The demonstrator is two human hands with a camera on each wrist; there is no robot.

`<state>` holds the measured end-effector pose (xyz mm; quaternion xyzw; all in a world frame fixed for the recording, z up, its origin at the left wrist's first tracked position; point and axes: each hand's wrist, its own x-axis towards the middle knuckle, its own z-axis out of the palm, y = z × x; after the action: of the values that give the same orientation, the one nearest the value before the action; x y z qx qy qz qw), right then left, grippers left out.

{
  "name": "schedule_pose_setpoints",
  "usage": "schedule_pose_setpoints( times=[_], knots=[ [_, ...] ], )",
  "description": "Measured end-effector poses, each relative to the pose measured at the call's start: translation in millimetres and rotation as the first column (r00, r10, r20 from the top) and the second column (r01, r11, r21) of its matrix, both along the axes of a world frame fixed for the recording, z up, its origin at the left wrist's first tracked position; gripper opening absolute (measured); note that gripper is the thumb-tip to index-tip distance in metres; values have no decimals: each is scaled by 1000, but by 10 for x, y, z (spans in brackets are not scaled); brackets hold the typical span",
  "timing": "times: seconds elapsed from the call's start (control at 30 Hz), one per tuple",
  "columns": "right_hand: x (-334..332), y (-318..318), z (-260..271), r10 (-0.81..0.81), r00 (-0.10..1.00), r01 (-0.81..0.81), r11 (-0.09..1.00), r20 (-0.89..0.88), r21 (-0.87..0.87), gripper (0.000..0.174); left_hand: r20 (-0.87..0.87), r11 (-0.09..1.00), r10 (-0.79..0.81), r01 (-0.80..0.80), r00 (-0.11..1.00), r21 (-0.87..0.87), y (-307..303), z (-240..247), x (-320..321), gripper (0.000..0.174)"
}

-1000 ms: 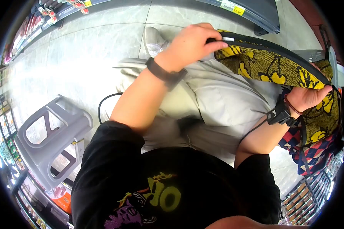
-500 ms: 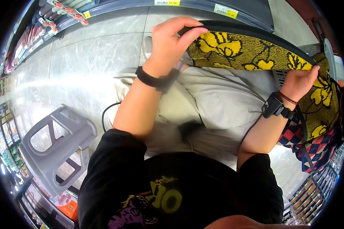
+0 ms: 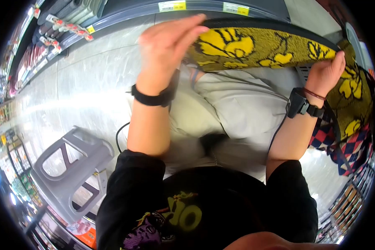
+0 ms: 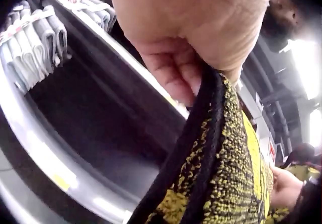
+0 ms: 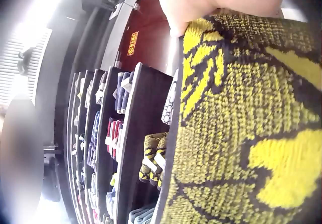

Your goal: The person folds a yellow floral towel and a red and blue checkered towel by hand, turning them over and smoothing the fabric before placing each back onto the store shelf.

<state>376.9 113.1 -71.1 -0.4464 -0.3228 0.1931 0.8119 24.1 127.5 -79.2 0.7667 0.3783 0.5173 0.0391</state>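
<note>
A yellow and black flowered floor mat (image 3: 260, 46) with a dark bound edge is stretched between both hands above the person's legs. At its left end, the left hand (image 3: 162, 52) pinches the upper edge; the left wrist view shows the fingers curled against the dark binding (image 4: 204, 101). The right hand (image 3: 326, 76) grips the same edge farther right, its thumb on the flowered face. In the right wrist view that hand (image 5: 221, 0) holds the top of the mat (image 5: 236, 113). Beyond it the rest of the mat hangs down at the right.
A grey plastic stool (image 3: 71, 171) stands at the left. Shelving with price tags (image 3: 236, 8) runs along the top, with folded textiles (image 3: 71, 18) on it. A red and navy checked cloth (image 3: 354, 146) lies under the mat's hanging part. Rolled mats (image 5: 153, 156) fill another rack.
The left hand has moved left and up in the head view, drawing the mat's edge out with it. The right hand has risen, and more of the mat's flowered face shows.
</note>
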Motion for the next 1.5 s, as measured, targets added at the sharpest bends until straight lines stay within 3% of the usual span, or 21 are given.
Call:
schedule_pose_setpoints(
  times=[0.13, 0.23, 0.3, 0.47, 0.6, 0.63, 0.67, 0.73, 0.8, 0.83, 0.9, 0.97, 1.03, 1.07, 1.1, 1.17, 1.2, 1.23, 1.3, 1.37, 1.5],
  knots=[
    [27, -6, 141, 141, 984, -137, 990, 113, -38, 21, -97, 981, 94, -76, 991, 179, 46, 331, -298, 22],
    [250, 63, 163, 405, 897, -331, 879, 174, -342, 25, -339, 976, 138, -70, 931, 205, 173, 667, -562, 22],
    [3, 48, 368, 470, 875, -393, 830, 116, -395, 18, -434, 979, 161, -89, 886, 182, 313, 854, -817, 23],
    [-834, -245, 1003, 571, 815, -523, 798, 96, -300, 8, -317, 945, 269, -185, 909, 270, -105, 1694, -1393, 24],
    [-919, -659, 850, 729, 597, -701, 677, 334, -224, 16, -143, 933, 342, -318, 929, 166, -1174, 1787, -1921, 22],
    [-970, -827, 794, 795, 493, -783, 583, 353, -219, 18, -130, 924, 380, -369, 916, 100, -1523, 1654, -2109, 22],
    [-992, -993, 708, 855, 406, -859, 478, 323, -185, 19, -203, 890, 441, -456, 874, -29, -1928, 1563, -2111, 25],
    [-1011, -1357, 496, 899, 290, -850, 399, 327, -343, 22, -202, 913, 246, -296, 948, -279, -2551, 1273, -2210, 31],
    [-1061, -1671, 280, 975, 118, -894, 188, 190, -408, 20, -172, 714, 228, -285, 958, -639, -3096, 997, -2202, 25],
    [-1067, -1813, 138, 984, 47, -877, 122, 170, -464, 19, -133, 560, 189, -218, 973, -799, -3252, 881, -2157, 21],
    [-1122, -2040, 45, 994, -103, -751, -67, 17, -657, 16, -245, 428, 131, -278, 961, -860, -3483, 585, -2045, 15],
    [-1216, -2196, -116, 975, -197, -675, -210, -102, -707, 16, -300, 431, -4, -269, 954, -861, -3699, 263, -1989, 13],
    [-1317, -2134, -87, 917, -397, -544, -269, -39, -795, 18, -343, 498, -206, -203, 917, -843, -3792, -11, -1991, 14],
    [-1366, -2078, -67, 875, -485, -473, -279, -18, -836, 19, -329, 426, -281, -190, 901, -884, -3778, -78, -1989, 16],
    [-1383, -1996, -48, 853, -519, -403, -303, -57, -864, 23, -341, 471, -222, -205, 913, -858, -3747, -114, -2007, 15],
    [-1483, -1854, -194, 913, -407, -562, -225, 30, -796, 22, -342, 547, -112, -230, 933, -805, -3588, -143, -1974, 14],
    [-1573, -1766, -329, 964, -258, -682, -130, 69, -719, 21, -330, 543, -82, -235, 940, -806, -3454, -57, -1917, 23],
    [-1679, -1642, -451, 991, -99, -777, -18, 95, -630, 20, -350, 642, -57, -234, 935, -730, -3322, -70, -1856, 37],
    [-1902, -1291, -546, 990, 100, -759, 9, -102, -651, 18, -413, 740, -60, -237, 909, -629, -3130, -173, -1707, 58],
    [-2192, -1048, -664, 974, 222, -708, 131, -42, -694, 24, -499, 754, -114, -252, 859, -606, -3065, -318, -1545, 74],
    [-2642, -818, -738, 964, 266, -649, 172, -8, -741, 28, -586, 762, -110, -311, 803, -568, -3081, -460, -1398, 84]
  ],
)
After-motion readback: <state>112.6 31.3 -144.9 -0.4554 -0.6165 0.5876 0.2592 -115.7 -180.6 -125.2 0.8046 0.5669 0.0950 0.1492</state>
